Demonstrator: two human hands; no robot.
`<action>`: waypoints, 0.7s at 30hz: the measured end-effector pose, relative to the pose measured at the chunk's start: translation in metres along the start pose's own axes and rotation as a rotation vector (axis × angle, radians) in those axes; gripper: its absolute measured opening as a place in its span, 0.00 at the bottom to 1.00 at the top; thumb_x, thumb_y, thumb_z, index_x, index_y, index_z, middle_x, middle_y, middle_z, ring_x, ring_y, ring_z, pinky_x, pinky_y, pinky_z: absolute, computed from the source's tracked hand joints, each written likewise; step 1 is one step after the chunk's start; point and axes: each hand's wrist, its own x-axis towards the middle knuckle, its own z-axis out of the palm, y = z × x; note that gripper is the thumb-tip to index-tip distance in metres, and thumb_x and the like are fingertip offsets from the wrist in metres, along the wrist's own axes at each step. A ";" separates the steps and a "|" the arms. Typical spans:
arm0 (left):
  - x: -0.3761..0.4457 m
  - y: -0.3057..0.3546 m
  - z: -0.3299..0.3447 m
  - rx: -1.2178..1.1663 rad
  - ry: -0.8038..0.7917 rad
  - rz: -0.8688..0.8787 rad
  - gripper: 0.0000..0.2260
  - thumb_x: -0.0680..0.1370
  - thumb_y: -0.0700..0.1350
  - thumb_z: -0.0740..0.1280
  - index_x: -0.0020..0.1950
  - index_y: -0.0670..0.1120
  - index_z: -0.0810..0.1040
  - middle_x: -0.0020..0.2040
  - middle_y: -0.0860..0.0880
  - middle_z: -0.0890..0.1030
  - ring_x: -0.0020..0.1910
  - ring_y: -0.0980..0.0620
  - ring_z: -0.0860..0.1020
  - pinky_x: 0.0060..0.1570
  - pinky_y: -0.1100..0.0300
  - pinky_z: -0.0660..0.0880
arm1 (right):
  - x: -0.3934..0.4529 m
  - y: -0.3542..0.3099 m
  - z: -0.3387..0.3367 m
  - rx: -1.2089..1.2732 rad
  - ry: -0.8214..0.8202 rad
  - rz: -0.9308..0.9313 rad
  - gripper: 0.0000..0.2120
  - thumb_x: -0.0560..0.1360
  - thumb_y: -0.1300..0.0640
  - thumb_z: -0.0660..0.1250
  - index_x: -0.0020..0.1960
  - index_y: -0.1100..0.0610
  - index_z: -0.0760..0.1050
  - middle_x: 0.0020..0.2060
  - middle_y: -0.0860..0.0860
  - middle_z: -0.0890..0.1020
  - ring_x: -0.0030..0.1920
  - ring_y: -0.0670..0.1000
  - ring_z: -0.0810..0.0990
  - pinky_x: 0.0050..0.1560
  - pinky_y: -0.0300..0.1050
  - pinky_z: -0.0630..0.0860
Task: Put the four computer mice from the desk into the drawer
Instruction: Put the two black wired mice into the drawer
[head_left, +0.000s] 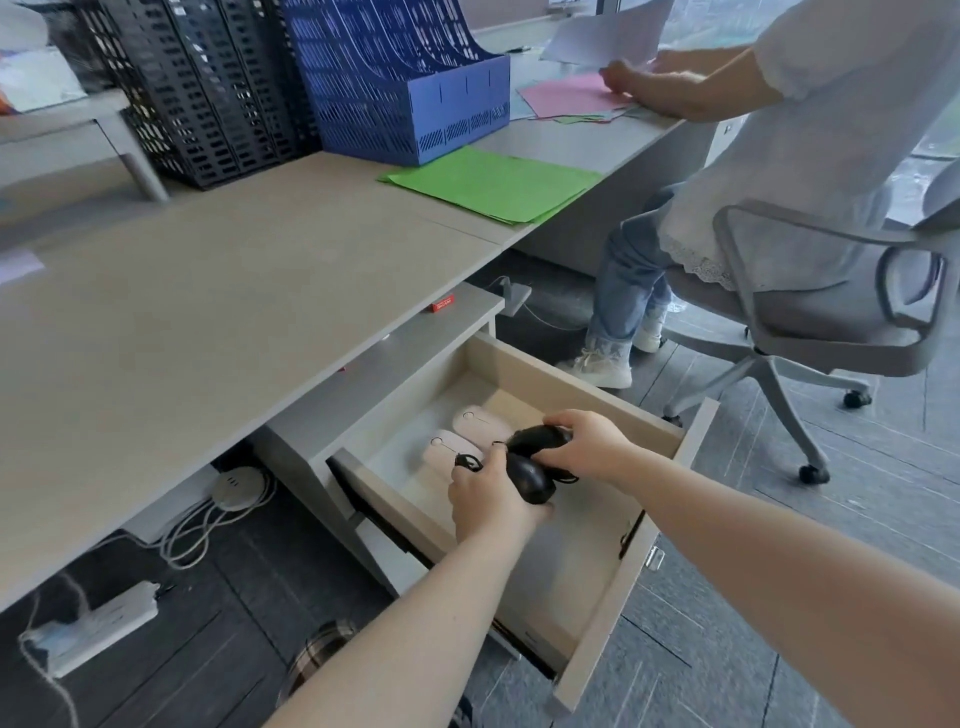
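Note:
The drawer (576, 389) under the desk stands pulled open. Two pale pink mice lie side by side on its floor at the back, one (480, 423) farther in and one (449, 451) nearer the left wall. Over the drawer my left hand (488, 501) grips a black wired mouse (530, 477). Just above it my right hand (584, 447) holds a second black wired mouse (537, 438). The two black mice touch each other, and their black cords dangle around my fingers.
The desk top (182, 312) carries black (208, 88) and blue (395, 78) file racks and green paper (493, 184). A person sits on a swivel chair (810, 322) to the right, handling papers. Power strips (93, 631) and cables lie on the floor under the desk.

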 end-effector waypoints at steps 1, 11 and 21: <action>0.000 -0.001 0.003 0.007 -0.003 0.000 0.34 0.64 0.52 0.74 0.67 0.59 0.64 0.62 0.42 0.68 0.63 0.42 0.68 0.58 0.52 0.71 | 0.001 0.002 0.002 -0.022 -0.002 -0.003 0.23 0.70 0.55 0.71 0.63 0.60 0.75 0.61 0.56 0.80 0.62 0.57 0.77 0.63 0.51 0.75; 0.013 -0.013 0.016 0.190 -0.080 -0.026 0.34 0.63 0.55 0.77 0.65 0.52 0.67 0.63 0.44 0.64 0.61 0.41 0.71 0.61 0.53 0.71 | 0.019 0.018 0.022 -0.252 -0.132 -0.065 0.24 0.70 0.52 0.68 0.65 0.53 0.70 0.59 0.54 0.80 0.59 0.59 0.78 0.57 0.51 0.77; 0.016 -0.014 0.023 0.279 -0.115 -0.034 0.28 0.57 0.55 0.71 0.56 0.52 0.72 0.59 0.45 0.66 0.59 0.45 0.72 0.55 0.53 0.76 | 0.024 0.029 0.031 -0.484 -0.165 -0.124 0.32 0.70 0.48 0.68 0.70 0.50 0.63 0.60 0.55 0.79 0.59 0.60 0.78 0.55 0.55 0.79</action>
